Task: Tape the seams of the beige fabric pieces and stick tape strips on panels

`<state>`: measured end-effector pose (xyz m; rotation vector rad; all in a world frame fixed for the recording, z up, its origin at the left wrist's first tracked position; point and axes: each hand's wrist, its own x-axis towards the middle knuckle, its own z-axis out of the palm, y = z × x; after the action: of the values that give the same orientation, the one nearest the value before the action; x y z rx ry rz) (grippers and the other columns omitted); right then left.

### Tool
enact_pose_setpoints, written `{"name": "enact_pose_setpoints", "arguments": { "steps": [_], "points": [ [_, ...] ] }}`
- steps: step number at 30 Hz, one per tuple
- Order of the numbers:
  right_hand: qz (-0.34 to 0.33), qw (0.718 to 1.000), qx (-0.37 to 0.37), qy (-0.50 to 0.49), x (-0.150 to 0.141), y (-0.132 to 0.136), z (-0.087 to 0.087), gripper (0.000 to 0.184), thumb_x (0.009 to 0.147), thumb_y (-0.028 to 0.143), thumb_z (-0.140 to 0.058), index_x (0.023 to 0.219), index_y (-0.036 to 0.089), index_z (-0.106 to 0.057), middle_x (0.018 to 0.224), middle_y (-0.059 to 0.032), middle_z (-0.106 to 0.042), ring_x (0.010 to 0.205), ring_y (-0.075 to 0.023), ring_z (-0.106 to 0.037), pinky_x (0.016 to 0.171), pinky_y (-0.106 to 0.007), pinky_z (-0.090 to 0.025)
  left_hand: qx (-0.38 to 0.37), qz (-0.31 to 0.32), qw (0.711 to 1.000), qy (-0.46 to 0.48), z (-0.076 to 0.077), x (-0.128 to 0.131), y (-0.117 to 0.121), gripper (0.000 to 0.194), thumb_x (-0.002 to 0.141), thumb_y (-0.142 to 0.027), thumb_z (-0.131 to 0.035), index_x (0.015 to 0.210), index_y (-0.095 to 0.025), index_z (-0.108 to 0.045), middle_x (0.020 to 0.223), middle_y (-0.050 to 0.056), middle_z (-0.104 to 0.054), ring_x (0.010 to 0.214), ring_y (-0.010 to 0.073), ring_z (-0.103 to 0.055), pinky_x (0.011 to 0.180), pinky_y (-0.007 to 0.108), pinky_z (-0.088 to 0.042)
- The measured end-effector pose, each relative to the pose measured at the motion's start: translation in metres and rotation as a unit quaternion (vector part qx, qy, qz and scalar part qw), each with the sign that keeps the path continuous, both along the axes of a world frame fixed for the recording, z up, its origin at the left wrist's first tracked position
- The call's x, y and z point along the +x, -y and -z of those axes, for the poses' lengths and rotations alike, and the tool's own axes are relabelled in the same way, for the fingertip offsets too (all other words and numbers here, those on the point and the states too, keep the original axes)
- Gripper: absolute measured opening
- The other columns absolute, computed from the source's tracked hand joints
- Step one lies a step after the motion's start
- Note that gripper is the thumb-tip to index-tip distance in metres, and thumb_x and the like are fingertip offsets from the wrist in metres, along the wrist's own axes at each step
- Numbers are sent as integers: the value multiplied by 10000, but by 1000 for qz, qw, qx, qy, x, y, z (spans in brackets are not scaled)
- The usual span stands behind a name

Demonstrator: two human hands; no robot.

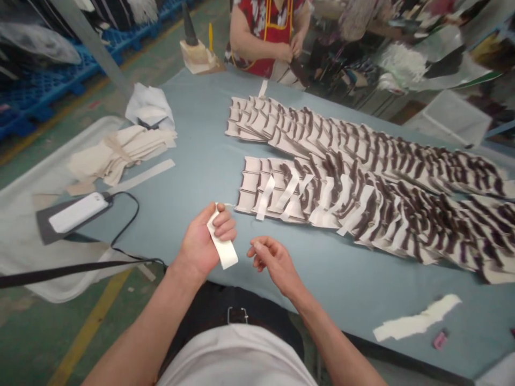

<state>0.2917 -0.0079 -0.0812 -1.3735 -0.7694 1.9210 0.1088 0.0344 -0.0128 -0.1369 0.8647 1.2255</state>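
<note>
My left hand (205, 238) is closed around a short white strip (224, 249) that hangs down from its fingers, just over the near edge of the blue-grey table (201, 139). My right hand (270, 260) hovers beside it, a little apart, fingers curled with thumb and forefinger pinched together; whether anything is between them I cannot make out. Just beyond both hands lie two long rows of overlapped cream and dark brown cut pieces (362, 177), the nearer row with several white strips laid across it.
A white device with a black cable (78, 212) rests on a dark pad at the left. Cream fabric pieces (120, 150) are stacked behind it. A white scrap (416, 319) lies near the right edge. Across the table a person in a red apron (269, 37) handles a dark piece.
</note>
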Motion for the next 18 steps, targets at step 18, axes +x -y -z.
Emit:
{"name": "enact_pose_setpoints", "arguments": {
  "steps": [18],
  "points": [
    [-60, 997, 22, -36, -25, 17, -49, 670, 650, 812, -847, 704, 176, -641, 614, 23, -643, 473, -53, -492, 465, -182, -414, 58, -40, 997, 33, -21, 14, 1, 610, 1175, -287, -210, 714, -144, -584, 502, -83, -363, 351, 46, -366, 371, 160, -286]
  ]
}}
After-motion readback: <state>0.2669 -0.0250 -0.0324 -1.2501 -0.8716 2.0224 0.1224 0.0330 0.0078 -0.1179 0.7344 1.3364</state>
